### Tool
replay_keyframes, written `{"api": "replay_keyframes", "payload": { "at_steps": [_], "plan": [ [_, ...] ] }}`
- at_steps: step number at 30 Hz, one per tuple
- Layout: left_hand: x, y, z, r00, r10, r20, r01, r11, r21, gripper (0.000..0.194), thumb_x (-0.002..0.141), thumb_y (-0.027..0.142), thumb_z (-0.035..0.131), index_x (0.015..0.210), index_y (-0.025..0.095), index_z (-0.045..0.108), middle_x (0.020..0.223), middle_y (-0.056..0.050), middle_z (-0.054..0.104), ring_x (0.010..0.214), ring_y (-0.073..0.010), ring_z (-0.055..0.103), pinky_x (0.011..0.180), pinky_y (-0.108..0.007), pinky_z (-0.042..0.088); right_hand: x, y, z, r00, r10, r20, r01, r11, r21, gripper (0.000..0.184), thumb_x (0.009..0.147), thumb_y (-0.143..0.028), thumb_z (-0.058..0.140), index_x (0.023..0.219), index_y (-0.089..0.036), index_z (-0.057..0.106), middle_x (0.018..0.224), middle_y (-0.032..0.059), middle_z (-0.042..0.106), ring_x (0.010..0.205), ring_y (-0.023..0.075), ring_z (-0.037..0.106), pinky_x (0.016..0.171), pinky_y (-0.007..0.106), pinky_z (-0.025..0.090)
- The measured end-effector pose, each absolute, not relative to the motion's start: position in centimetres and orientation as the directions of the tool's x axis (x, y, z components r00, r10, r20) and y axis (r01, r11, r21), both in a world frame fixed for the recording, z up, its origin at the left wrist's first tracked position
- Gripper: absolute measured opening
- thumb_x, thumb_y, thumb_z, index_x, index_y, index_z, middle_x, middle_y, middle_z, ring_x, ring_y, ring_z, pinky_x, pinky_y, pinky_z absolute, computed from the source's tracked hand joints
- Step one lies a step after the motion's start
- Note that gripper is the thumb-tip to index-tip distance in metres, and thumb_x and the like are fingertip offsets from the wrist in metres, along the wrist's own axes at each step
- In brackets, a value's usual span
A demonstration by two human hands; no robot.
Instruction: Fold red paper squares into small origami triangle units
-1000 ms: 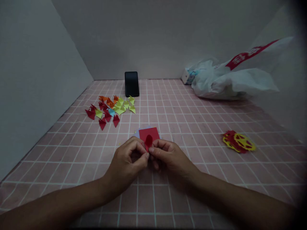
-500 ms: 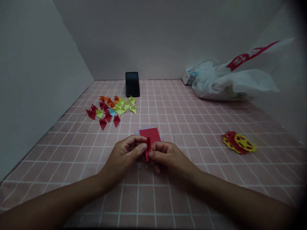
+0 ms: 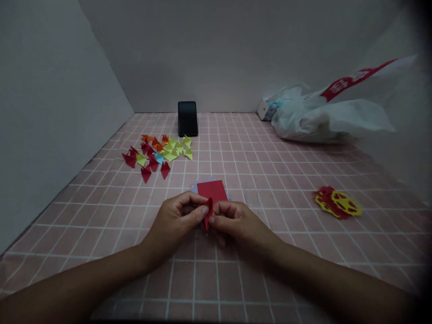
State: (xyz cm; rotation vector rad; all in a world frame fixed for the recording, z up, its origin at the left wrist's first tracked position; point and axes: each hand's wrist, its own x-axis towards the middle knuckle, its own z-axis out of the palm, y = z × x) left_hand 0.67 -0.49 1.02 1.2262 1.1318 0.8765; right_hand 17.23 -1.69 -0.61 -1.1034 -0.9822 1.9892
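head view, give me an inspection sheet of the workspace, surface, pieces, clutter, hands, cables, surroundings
Surface: pink surface with white grid lines.
Work items: red folded piece in the fingers; red square sheet over a pale purple sheet; group of small folded papers, red, orange, yellow and one blue, to the left.
Clutter: dark phone-like device at the back; white plastic bag beside a box; red and yellow cut-outs at right.
Hands: left hand and right hand both pinch the red folded piece.
Cables: nothing seen.
Surroundings: pale walls behind and at both sides.
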Motion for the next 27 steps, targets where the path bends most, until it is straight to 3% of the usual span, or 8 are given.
{"api": "replay_keyframes", "payload": {
  "at_steps": [7, 10, 14, 20, 27],
  "plan": [
    [0.6, -0.6, 1.3, 0.23, 0.962, -0.149, 0.126, 0.123, 0.984, 0.008, 0.076, 0.023, 0.069, 0.074, 0.015, 0.068, 0.066, 0.002, 0.066, 0.06, -0.0097, 0.061, 0.059, -0.02, 0.049, 17.7, -1.6, -0.7, -0.496, 0.787, -0.367, -0.045, -0.445, -0.894, 0.02, 0.084, -0.035, 0.063, 0.076, -0.018, 0.055, 0.054, -0.0061, 0.048, 0.044, 0.0068, 0.04, 0.043, 0.021, 0.027],
    [0.4, -0.3, 1.5, 0.233, 0.954, -0.191, 0.104, 0.17, 0.98, 0.01, 0.076, 0.024, 0.069, 0.074, 0.015, 0.068, 0.064, 0.002, 0.066, 0.059, -0.0095, 0.059, 0.058, -0.02, 0.047, 18.0, -1.3, 0.0, -0.51, 0.819, -0.262, 0.044, -0.28, -0.959, 0.014, 0.084, -0.03, 0.063, 0.08, -0.017, 0.06, 0.061, -0.005, 0.048, 0.049, 0.0066, 0.038, 0.047, 0.022, 0.029],
    [0.1, 0.1, 1.4, 0.235, 0.947, -0.22, 0.055, 0.213, 0.976, 0.014, 0.077, 0.026, 0.07, 0.071, 0.015, 0.066, 0.062, 0.003, 0.063, 0.058, -0.0082, 0.055, 0.06, -0.02, 0.045, 18.5, -0.9, 0.5, -0.399, 0.903, -0.158, 0.073, -0.14, -0.987, 0.021, 0.09, -0.033, 0.058, 0.076, -0.017, 0.057, 0.064, -0.0032, 0.051, 0.052, 0.0076, 0.042, 0.049, 0.022, 0.031],
    [-0.1, 0.1, 1.3, 0.259, 0.921, -0.292, 0.007, 0.301, 0.954, 0.018, 0.075, 0.03, 0.073, 0.071, 0.014, 0.064, 0.062, 0.004, 0.062, 0.058, -0.008, 0.054, 0.059, -0.02, 0.043, 18.4, -0.6, -0.4, -0.358, 0.919, -0.167, -0.185, -0.245, -0.952, 0.021, 0.09, -0.036, 0.062, 0.082, -0.019, 0.052, 0.066, -0.0049, 0.055, 0.05, 0.0065, 0.049, 0.049, 0.02, 0.036],
    [0.2, 0.0, 1.5, 0.261, 0.919, -0.296, 0.026, 0.3, 0.954, 0.017, 0.073, 0.03, 0.074, 0.071, 0.014, 0.066, 0.064, 0.004, 0.062, 0.059, -0.0079, 0.055, 0.058, -0.02, 0.045, 18.1, -0.9, -1.0, -0.407, 0.886, -0.22, -0.188, -0.318, -0.929, 0.021, 0.088, -0.036, 0.066, 0.084, -0.019, 0.053, 0.057, -0.0055, 0.057, 0.044, 0.0066, 0.048, 0.043, 0.018, 0.035]
  ]
}}
